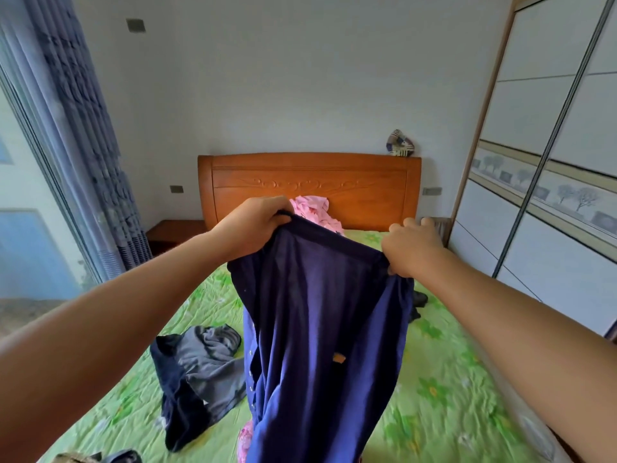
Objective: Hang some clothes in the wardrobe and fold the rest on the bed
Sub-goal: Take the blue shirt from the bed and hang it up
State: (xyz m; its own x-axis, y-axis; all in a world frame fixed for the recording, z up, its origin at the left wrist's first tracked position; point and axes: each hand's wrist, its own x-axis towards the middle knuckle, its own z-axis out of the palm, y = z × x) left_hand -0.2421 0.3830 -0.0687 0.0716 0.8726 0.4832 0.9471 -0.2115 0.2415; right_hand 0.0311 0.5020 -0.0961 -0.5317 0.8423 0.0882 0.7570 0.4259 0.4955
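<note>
Shirt (320,312), navy, hangs above the bed (434,379), stretched by its top edge between both hands. Left hand (257,225) grips one end with curled fingers; right hand (412,248) pinches the other. Grey clothes (207,362) lie crumpled on the bed at left, pink clothes (315,212) against the headboard (367,188). Wardrobe (551,195) stands at right.

No readable text anywhere

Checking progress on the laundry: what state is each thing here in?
blue shirt: unfolded, held up, hanging over the bed
left hand: grips the shirt's top edge
right hand: pinches the shirt's other top corner
grey garment: crumpled on the bed
pink garment: bunched by the headboard
wardrobe doors: shut
</note>
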